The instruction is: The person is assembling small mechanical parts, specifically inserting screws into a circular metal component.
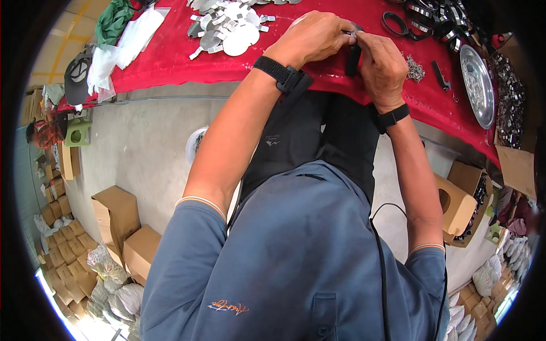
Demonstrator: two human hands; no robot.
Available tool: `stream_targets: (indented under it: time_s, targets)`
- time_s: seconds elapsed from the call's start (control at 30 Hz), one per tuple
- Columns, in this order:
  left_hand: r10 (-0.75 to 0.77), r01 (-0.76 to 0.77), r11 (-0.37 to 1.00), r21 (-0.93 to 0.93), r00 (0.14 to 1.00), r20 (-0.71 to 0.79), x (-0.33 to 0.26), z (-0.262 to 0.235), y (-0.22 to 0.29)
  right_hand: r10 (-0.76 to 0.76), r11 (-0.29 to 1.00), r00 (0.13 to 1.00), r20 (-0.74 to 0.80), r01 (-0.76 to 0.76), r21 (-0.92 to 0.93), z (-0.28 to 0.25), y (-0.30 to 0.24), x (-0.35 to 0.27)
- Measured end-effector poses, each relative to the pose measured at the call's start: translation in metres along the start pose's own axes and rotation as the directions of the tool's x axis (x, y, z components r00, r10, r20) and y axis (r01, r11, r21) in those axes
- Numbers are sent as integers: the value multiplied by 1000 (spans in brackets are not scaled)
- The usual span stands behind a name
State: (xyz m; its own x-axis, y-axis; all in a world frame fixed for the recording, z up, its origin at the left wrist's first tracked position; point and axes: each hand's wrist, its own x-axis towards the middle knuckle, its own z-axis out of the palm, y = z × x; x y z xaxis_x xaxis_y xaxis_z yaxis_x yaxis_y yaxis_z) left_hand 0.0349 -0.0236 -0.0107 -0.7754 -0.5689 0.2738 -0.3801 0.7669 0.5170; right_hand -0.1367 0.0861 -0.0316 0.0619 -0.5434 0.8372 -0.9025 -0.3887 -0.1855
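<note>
Pale concrete floor (pixel 148 131) of a cluttered room, with brown cardboard boxes (pixel 116 219) off the near side of the red-covered table (pixel 165 65), toward its left end. Over the table's near edge, a little right of its middle: left hand (pixel 318 40) and right hand (pixel 384 65), fingertips meeting. Left thumb and finger pinched together on a small grey metal piece (pixel 353 34); right thumb and forefinger closed at the same spot. Impossible to tell which pinch bears the load. Just below the fingertips, against the table's near strip, a black bar (pixel 352 61); joined to the metal piece or merely behind it, unclear.

Left of the table's middle, a loose heap of silver discs (pixel 239 40). Right of the table's middle, a little pile of metal bits (pixel 414 68), then a slim black part (pixel 441 75). Toward the table's far right, black rings (pixel 394 24); at its right end, a metal tray (pixel 485 124).

Likeliest mishap: loss of the tiny piece through a slack or uneven pinch, with a drop among the metal bits or over the table's near edge. Also possible: a nicked fingertip from hard pressure on thin metal, or snagged cloth from the loose end of the left wristband (pixel 276 71), close to the table's edge.
</note>
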Motion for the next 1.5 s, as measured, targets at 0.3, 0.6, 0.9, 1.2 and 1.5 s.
stream_targets:
  time_s: [0.3, 0.6, 0.9, 1.2, 1.5]
  targets:
    - [-106, 97, 991, -98, 989, -99, 2, 0, 12, 260, 957, 966, -2, -257, 135, 1, -6, -3]
    - [-198, 163, 959, -233, 971, -133, 4, -2, 25, 478, 833, 877, 47, -469, 293, 4, -2, -9]
    - [-203, 204, 979, -7, 975, -85, 8, -2, 24, 618, 747, 783, 63, -611, 263, -25, -16, -28]
    - [-209, 209, 978, -16, 978, 8, 14, -4, 30, 674, 737, 724, -149, -671, 74, -104, 54, -67]
    - [-396, 409, 889, -205, 913, 101, 15, -8, 40, 783, 599, 547, -296, -791, 123, -187, 136, -63]
